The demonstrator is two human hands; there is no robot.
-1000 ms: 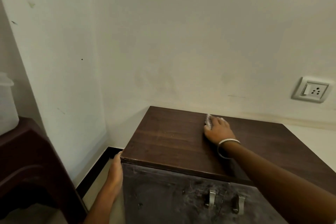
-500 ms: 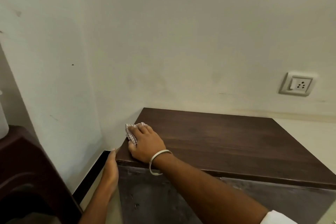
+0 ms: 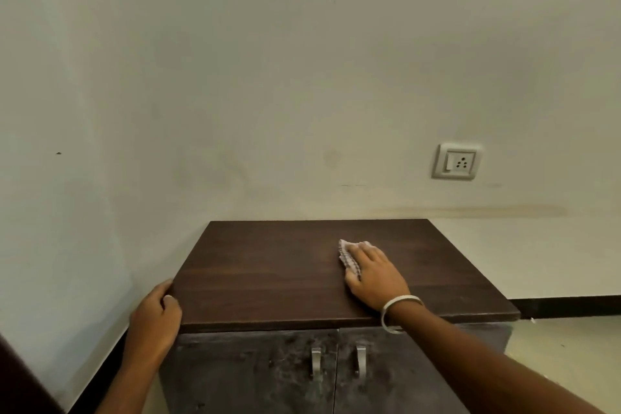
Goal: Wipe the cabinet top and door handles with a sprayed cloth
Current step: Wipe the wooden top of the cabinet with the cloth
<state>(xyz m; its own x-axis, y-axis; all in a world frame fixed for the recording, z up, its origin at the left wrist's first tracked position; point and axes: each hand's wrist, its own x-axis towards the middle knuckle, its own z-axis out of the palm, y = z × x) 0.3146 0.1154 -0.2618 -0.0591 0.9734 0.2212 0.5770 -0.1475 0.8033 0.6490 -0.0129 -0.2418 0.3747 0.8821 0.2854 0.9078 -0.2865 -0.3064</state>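
A low cabinet with a dark wooden top (image 3: 268, 265) stands against the wall. My right hand (image 3: 373, 274) lies flat on the top, right of its middle, pressing a small checked cloth (image 3: 346, 257) under its fingers; part of the cloth shows at the fingertips and thumb side. My left hand (image 3: 154, 323) grips the top's front left corner, thumb on the surface. Two metal door handles (image 3: 316, 363) (image 3: 360, 361) hang side by side on the scuffed grey doors below the front edge.
A pale wall rises right behind the cabinet, with a switch socket (image 3: 456, 161) at the right. A side wall stands close on the left. Dark furniture (image 3: 20, 380) shows at the bottom left. Pale floor and a black skirting (image 3: 571, 306) lie to the right.
My right hand has slid the cloth from the top's front left corner to right of its middle. My left hand moved up onto the front left corner. The view shifted right.
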